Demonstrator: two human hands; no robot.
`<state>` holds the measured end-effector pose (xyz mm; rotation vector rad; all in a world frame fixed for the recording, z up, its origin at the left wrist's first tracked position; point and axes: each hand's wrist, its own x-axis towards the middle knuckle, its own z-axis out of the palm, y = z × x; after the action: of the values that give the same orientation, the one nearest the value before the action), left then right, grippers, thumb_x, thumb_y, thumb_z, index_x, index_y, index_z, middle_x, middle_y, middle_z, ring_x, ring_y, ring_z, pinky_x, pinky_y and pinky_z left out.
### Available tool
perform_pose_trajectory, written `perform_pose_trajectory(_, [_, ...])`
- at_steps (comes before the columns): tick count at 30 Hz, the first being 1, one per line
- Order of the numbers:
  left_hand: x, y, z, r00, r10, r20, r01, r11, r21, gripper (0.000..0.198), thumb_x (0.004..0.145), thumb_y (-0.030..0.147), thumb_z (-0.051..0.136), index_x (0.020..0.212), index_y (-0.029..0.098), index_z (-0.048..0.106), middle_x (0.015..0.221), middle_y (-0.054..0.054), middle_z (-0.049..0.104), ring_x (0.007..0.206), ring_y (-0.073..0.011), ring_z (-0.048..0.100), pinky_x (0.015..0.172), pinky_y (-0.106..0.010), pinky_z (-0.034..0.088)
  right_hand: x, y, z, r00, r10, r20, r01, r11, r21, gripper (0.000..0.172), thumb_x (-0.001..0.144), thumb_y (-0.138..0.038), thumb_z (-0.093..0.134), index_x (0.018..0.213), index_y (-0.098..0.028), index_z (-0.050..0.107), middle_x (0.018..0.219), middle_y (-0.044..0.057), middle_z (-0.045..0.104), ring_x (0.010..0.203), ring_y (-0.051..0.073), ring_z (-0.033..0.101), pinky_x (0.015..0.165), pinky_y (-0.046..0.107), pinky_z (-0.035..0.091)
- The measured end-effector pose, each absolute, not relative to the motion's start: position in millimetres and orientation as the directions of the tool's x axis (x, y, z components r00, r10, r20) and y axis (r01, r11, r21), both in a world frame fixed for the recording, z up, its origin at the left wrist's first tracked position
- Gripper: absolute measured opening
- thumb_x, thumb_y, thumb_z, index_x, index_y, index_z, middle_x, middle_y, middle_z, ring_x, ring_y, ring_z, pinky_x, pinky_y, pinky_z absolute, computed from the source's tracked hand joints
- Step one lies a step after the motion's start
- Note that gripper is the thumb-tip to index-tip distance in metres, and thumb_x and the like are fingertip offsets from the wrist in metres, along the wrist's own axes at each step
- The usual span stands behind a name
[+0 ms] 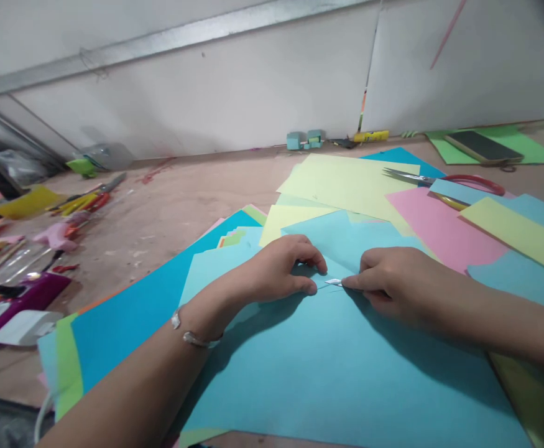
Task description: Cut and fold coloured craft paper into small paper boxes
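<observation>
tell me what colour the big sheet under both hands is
The big sheet is light blue, seen best in the head view.

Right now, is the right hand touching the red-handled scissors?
Apart: the head view shows pink paper between the right hand and the red-handled scissors.

Left hand (278,267) over light-blue paper (337,379) — right hand (395,278) pinching a pointed sliver (334,282).

The left hand (283,264) has a shiny silver-coloured bracelet (201,341) at its wrist, toward half past seven in the view: an open cuff, one broadened end at ten o'clock of its gap, the other at four. The right hand (402,274) and both forearms (132,367) are bare.
</observation>
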<state>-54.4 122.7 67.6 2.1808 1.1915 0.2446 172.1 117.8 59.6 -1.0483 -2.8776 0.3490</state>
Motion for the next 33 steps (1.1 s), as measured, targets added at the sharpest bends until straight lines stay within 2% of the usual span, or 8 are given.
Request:
perform_pose_trajectory(7, [-54,123,67,0.572,0.810,-0.131,0.690,-0.388,0.611,0.019,0.073,0.017,0.073,0.091,0.021,0.068,0.093,-0.002,0.061,0.090,-0.0182,0.058,0.080,-0.031,0.046,166,112,58,-0.740,0.672,-0.028,0.667,0.727,-0.166,0.029,0.076,-0.012,0.053,0.083,-0.025,0.078,0.062,0.003,0.054,0.049,0.010,0.038,0.049,0.025,0.020])
perform_pose_trajectory(15, [-55,123,66,0.573,0.808,-0.133,0.690,-0.389,0.611,0.018,0.074,0.019,0.072,0.092,0.021,0.068,0.096,-0.003,0.062,0.090,-0.0187,0.058,0.081,-0.032,0.046,159,107,61,-0.708,0.701,-0.082,0.705,0.696,-0.134,0.031,0.078,-0.011,0.053,0.090,-0.025,0.078,0.065,0.004,0.055,0.052,0.011,0.041,0.049,0.026,0.019])
perform_pose_trajectory(25, [-53,123,69,0.569,0.807,-0.157,0.701,-0.377,0.606,0.017,0.076,0.022,0.070,0.093,0.020,0.067,0.095,-0.004,0.061,0.091,-0.0199,0.057,0.081,-0.034,0.046,160,108,69,-0.700,0.703,-0.128,0.713,0.696,-0.083,0.028,0.071,-0.009,0.057,0.080,-0.024,0.078,0.059,0.001,0.055,0.045,0.008,0.032,0.046,0.026,0.017])
perform_pose_trajectory(33, [-54,124,67,0.571,0.805,-0.159,0.707,-0.383,0.595,0.019,0.075,0.019,0.071,0.095,0.019,0.068,0.096,-0.003,0.060,0.091,-0.0184,0.057,0.079,-0.031,0.044,169,108,73,-0.733,0.678,-0.058,0.675,0.715,-0.182,0.022,0.078,-0.012,0.056,0.080,-0.021,0.076,0.057,0.000,0.053,0.045,0.008,0.039,0.048,0.026,0.023])
